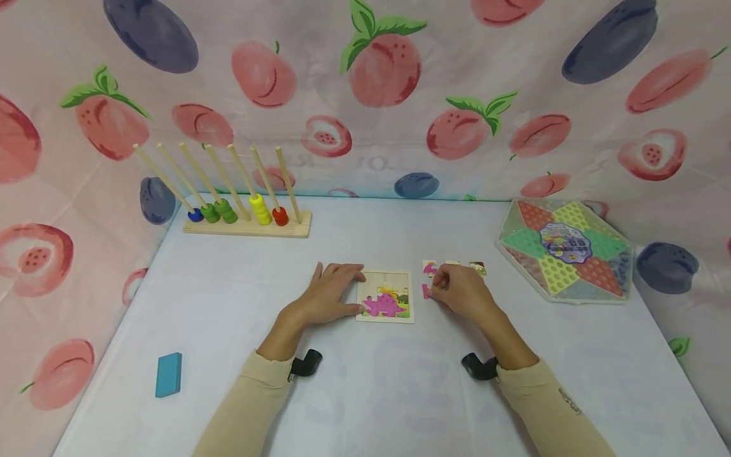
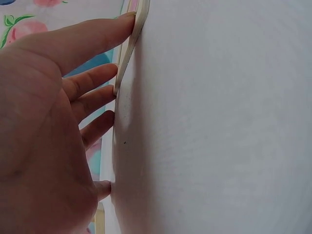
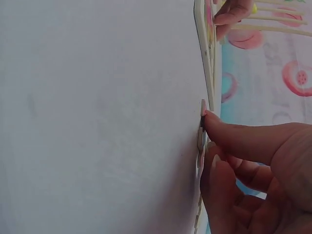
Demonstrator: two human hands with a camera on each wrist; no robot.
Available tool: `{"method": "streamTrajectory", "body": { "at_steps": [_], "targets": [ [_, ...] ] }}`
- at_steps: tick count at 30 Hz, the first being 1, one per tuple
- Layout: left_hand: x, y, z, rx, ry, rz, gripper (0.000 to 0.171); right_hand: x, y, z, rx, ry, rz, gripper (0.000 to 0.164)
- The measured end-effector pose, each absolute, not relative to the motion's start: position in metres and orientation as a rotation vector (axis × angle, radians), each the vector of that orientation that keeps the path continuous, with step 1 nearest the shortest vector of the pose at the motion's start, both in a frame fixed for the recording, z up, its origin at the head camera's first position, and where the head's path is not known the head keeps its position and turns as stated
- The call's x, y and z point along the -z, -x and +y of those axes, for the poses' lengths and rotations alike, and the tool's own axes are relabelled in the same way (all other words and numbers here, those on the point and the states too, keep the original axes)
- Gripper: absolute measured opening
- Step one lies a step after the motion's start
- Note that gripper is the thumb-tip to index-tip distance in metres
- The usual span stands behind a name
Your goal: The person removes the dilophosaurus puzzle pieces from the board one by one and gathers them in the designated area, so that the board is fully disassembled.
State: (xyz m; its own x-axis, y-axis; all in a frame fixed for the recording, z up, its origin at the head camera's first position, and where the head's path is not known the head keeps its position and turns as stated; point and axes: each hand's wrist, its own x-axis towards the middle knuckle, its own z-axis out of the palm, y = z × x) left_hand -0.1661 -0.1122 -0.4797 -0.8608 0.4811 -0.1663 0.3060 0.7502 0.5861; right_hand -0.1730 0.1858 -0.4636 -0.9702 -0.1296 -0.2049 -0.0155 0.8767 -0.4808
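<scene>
Behind and around the white tabletop [image 1: 377, 393] hangs a fruit-patterned cloth [image 1: 320, 38]. At the tabletop's far left is a wooden bead rack [image 1: 245, 227], its base running left to right; at the far right lies a hexagonal game box [image 1: 522, 276], patterned in coloured triangles. Nearer the person are the two hands. The left hand [image 1: 330, 293] has its fingers spread and extended, with thumb and forefinger touching the left side of a wooden puzzle tray [image 1: 371, 285]. The right hand [image 1: 464, 293] has bent fingers, thumb and forefinger at a small pink piece [image 1: 425, 292]; whether they grip it cannot be told.

The tray lies flat between the hands, nearly square, with no clear long axis, its sides roughly lined up with the person's view. Its pink dinosaur [image 1: 384, 306] stretches left to right, feet toward the person; which end is the head is too small to make out. Both wrist views catch the tray almost edge-on and cut off at the top, its picture mostly lost.

At the near left stands a blue block [image 1: 168, 375]. Smallest are the loose pieces [image 1: 429, 269] right of the tray, partly covered by the right hand, so their number is uncertain.
</scene>
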Motion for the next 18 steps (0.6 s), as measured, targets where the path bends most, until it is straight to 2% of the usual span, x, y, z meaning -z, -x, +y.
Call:
{"method": "streamTrajectory", "body": {
  "at_steps": [11,18],
  "targets": [
    [0.4805,0.1664,-0.1124,-0.789,-0.611,2.646,0.053,0.4633,0.1747,0.1828,0.702,0.145,2.815,0.016],
    [0.4803,0.1663,-0.1120,-0.780,-0.621,2.649,0.052,0.4570,0.1795,0.1817,0.658,0.168,2.824,0.021]
  ]
}}
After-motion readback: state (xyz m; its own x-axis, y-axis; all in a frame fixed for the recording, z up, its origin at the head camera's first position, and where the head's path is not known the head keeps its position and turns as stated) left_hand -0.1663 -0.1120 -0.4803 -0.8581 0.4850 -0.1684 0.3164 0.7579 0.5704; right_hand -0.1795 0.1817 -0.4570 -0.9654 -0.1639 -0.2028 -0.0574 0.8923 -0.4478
